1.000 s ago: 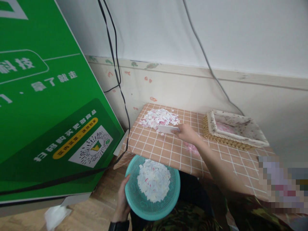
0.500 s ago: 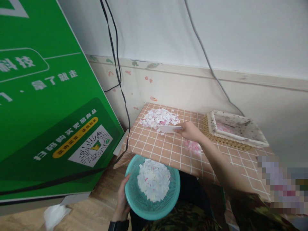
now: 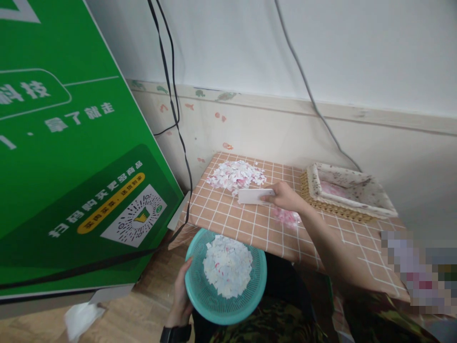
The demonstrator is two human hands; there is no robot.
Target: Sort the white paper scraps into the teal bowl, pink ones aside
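My right hand [image 3: 280,196] grips a flat white scraper-like plate [image 3: 250,196] by its right end. The plate stands on edge at the near side of a pile of small white and pink paper scraps [image 3: 235,174] on the checked tablecloth [image 3: 228,214]. My left hand [image 3: 183,290] clasps the left rim of a teal plastic colander [image 3: 232,317], its thumb over the edge. More paper scraps [image 3: 228,264] fill the middle of the colander, which sits just below the table's front edge. Near my right wrist lies a small pink-and-white bunch [image 3: 286,217], too blurred to name.
A cloth-lined wicker basket [image 3: 353,190] stands at the table's right, with something pink inside. Left is a large green cabinet [image 3: 85,143] with a black strap [image 3: 183,143] hanging beside it. A white plastic bag [image 3: 82,319] lies on the floor. Far right is pixelated.
My right hand has drawn the white plate slightly toward me, a little away from the pile, and its broad face shows more. My left hand and the colander stay nearly still.
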